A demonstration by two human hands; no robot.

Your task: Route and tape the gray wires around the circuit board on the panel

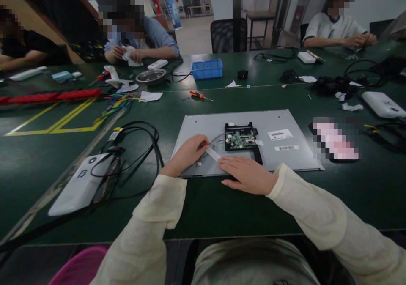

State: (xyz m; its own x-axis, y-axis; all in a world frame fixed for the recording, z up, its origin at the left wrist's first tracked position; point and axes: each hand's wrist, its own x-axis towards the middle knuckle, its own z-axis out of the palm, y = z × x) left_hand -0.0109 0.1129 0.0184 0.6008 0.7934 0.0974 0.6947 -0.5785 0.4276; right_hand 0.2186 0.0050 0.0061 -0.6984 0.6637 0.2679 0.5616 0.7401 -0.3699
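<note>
A flat grey panel (209,126) lies on the green table, with a green circuit board (241,140) in a black frame at its middle. Thin grey cables (217,140) run left from the board. My left hand (194,149) is over the panel's left part, its fingers pinched at the upper end of a white strip (213,153). The fingers of my right hand (245,173) lie stretched and flat at the strip's lower end, near the panel's front edge. White labels (279,134) are stuck on the panel's right side.
Left of the panel lie a white device (78,183) and looped black cables (155,139). Behind are an orange screwdriver (199,95), a blue basket (207,70) and a metal bowl (150,77). A phone (336,141) lies right. People sit across the table.
</note>
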